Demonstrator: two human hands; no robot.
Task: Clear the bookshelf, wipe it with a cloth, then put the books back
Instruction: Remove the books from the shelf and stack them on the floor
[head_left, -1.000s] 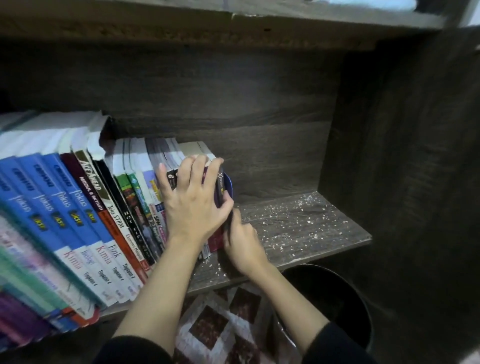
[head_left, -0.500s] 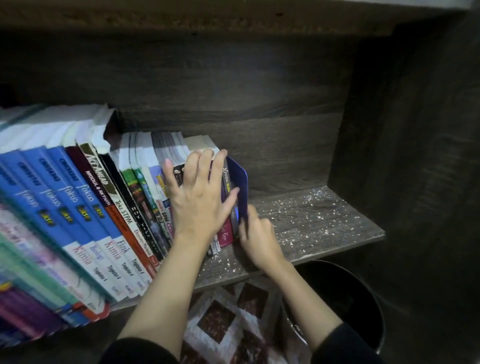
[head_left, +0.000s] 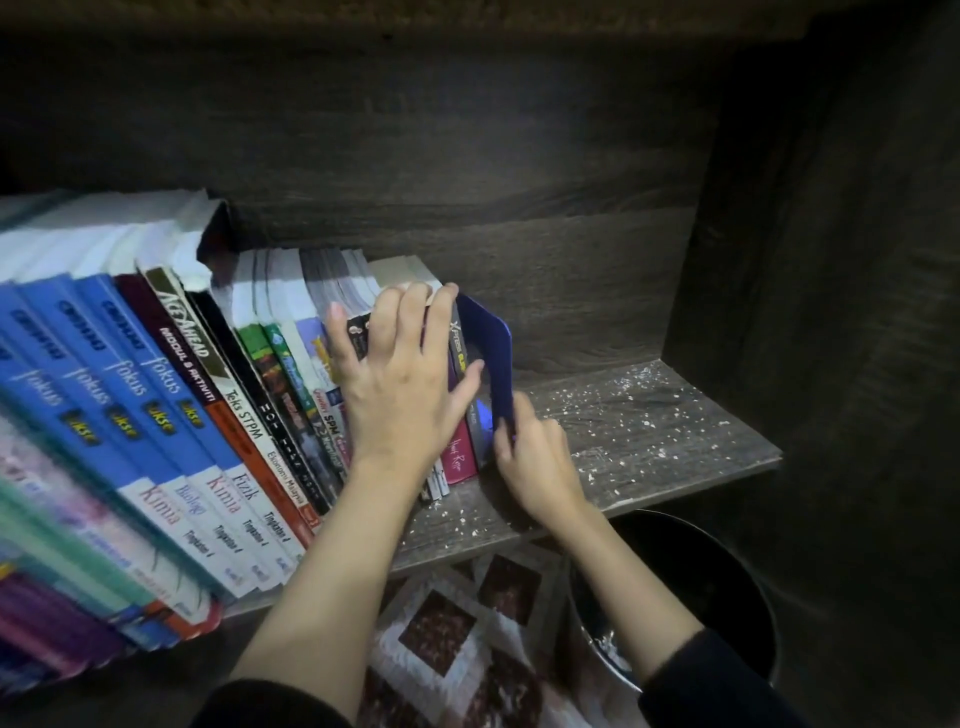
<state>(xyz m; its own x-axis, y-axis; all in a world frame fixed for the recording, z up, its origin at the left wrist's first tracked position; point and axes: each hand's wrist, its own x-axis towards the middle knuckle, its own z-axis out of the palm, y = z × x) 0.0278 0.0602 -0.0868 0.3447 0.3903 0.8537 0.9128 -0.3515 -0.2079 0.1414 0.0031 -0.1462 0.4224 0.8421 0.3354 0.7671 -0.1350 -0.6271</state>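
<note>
A row of books (head_left: 171, 415) leans leftward on the dark wooden shelf (head_left: 649, 441), filling its left half. My left hand (head_left: 400, 384) lies flat against the spines of the rightmost books, fingers spread over their top edges. At the right end of the row stands a blue bookend (head_left: 496, 364). My right hand (head_left: 535, 462) grips the bookend's lower edge where it meets the shelf board. The bare right part of the board is sprinkled with white flecks. No cloth is in view.
The shelf's dark side wall (head_left: 831, 312) closes the right side. Below the shelf edge stands a black round bin (head_left: 691, 587) and a patterned brown-and-white fabric (head_left: 452, 634) lies on the floor beside it.
The blue bookend has swung further out from the last book and shows more of its face. My right hand has shifted slightly right with it; my left hand stays on the books.
</note>
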